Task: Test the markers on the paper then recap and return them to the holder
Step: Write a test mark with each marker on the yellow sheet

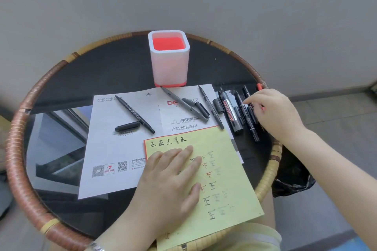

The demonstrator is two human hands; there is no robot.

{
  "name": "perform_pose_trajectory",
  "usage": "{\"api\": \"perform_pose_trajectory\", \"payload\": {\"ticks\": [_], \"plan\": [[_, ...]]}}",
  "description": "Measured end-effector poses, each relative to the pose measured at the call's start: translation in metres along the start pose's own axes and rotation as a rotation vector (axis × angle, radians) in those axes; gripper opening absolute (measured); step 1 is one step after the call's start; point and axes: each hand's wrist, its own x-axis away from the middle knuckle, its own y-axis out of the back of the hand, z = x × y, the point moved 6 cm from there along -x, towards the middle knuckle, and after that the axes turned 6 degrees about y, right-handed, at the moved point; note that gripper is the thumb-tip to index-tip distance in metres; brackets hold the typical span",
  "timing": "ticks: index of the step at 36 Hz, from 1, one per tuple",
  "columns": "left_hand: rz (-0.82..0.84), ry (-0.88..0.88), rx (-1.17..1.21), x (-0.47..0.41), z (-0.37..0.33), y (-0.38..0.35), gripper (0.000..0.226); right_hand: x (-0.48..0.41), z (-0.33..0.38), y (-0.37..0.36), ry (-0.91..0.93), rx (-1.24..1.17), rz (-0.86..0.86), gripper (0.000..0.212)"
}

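The pen holder [169, 63] is white, with an orange-red inside and an orange-red band round its foot. The table [18, 149] beneath it has a glossy black top and a rattan rim wrapped in brown and straw-yellow bands. Just in front of the holder lies a grey marker [183, 104] on a white leaflet [114, 149] with grey print and a red logo. Nearer than that, the pale yellow paper [230, 169], edged orange-red, bears black, red and faint grey strokes. To the holder's front right are a black whiteboard marker [230, 114] with a white-lettered red label and a red pen [259, 87].
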Motion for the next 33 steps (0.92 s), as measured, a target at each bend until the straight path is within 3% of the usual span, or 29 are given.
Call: {"api": "perform_pose_trajectory", "payload": {"ticks": [3, 7, 12, 19, 24, 29, 33], "plan": [[-0.006, 0.001, 0.002, 0.000, 0.000, 0.000, 0.046, 0.001, -0.019, 0.013, -0.236, -0.082, -0.069, 0.023], [-0.013, -0.004, 0.003, 0.001, -0.001, 0.001, 0.046, -0.005, -0.038, 0.014, -0.412, -0.169, 0.046, 0.017], [-0.021, -0.010, -0.001, 0.001, -0.002, 0.002, 0.045, -0.021, -0.029, 0.003, -0.391, -0.127, 0.202, 0.016], [-0.023, -0.007, 0.006, 0.001, 0.000, 0.001, 0.045, -0.032, -0.023, -0.007, -0.455, -0.040, 0.267, 0.029], [-0.035, -0.009, 0.022, 0.002, -0.001, 0.000, 0.044, -0.030, -0.013, 0.008, -0.457, -0.206, 0.214, 0.021], [-0.045, -0.007, 0.027, 0.002, 0.000, -0.001, 0.044, -0.029, 0.017, 0.043, -0.317, -0.333, 0.089, 0.018], [-0.057, -0.005, 0.042, 0.002, 0.000, -0.001, 0.043, -0.019, 0.044, 0.044, -0.318, -0.650, 0.035, 0.023]]}}
